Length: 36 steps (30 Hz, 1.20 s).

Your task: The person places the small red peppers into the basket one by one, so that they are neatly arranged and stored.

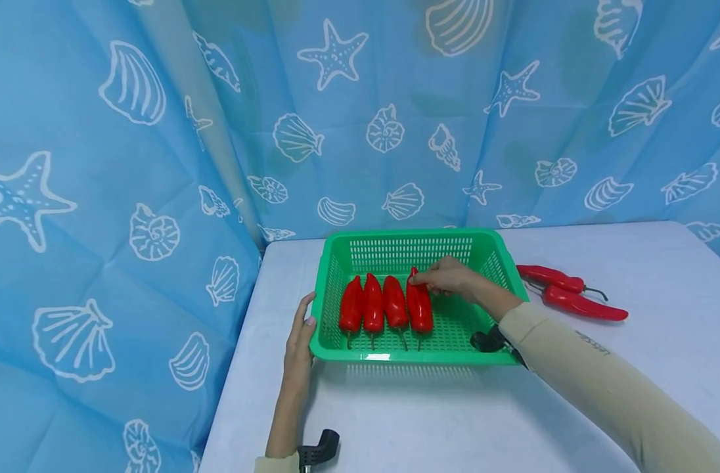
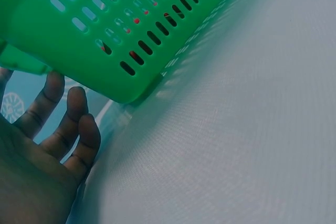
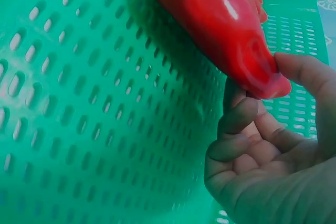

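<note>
A green plastic basket holds several red peppers laid side by side, stems toward the front. My right hand reaches into it and pinches the tip of the rightmost red pepper between thumb and fingers. In the right wrist view, the thumb lies on one side of the tapered pepper, with curled fingers below it. At the basket's left side, my left hand touches the rim with its fingertips. The left wrist view shows relaxed, slightly bent fingers beside the slotted basket wall.
Two more red peppers, one behind and one in front, lie on the white tabletop right of the basket. A blue curtain with white shells and starfish hangs behind and left of the table. Each wrist wears a black camera mount.
</note>
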Motion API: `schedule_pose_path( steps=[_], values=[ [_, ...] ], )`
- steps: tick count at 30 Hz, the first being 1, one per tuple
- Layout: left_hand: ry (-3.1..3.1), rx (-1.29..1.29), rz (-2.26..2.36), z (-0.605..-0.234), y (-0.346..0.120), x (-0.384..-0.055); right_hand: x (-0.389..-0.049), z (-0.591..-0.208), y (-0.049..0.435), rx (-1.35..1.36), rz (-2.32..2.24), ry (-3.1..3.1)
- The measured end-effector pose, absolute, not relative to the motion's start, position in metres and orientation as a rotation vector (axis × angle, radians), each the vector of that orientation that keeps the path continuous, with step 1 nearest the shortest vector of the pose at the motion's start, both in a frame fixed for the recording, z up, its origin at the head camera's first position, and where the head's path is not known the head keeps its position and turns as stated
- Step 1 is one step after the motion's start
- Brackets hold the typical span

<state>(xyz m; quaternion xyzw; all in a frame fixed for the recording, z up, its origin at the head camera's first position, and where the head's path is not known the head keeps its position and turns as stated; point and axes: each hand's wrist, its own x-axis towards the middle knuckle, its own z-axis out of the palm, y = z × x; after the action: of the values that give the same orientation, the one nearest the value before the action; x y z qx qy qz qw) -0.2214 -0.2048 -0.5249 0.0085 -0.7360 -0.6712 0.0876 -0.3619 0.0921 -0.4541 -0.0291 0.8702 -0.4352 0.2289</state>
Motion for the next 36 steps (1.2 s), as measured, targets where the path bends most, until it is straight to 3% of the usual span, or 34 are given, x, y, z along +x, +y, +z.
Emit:
schedule_pose_path(
  steps=[21,29,36],
  values=[
    [-2.186,0.012,-2.004,-0.525,-0.203,-0.221,-0.361,-0.453,0.087,-0.129,-1.062,2.511],
    [-2.198,0.05,-2.039,-0.53,-0.194,-0.219,-0.351,-0.436,0.103,-0.3,-1.015,2.606],
    [-2.212,0.044,-2.001,-0.524,-0.204,-0.223,-0.337,-0.394,0.106,-0.432,-1.327,2.497]
  ],
)
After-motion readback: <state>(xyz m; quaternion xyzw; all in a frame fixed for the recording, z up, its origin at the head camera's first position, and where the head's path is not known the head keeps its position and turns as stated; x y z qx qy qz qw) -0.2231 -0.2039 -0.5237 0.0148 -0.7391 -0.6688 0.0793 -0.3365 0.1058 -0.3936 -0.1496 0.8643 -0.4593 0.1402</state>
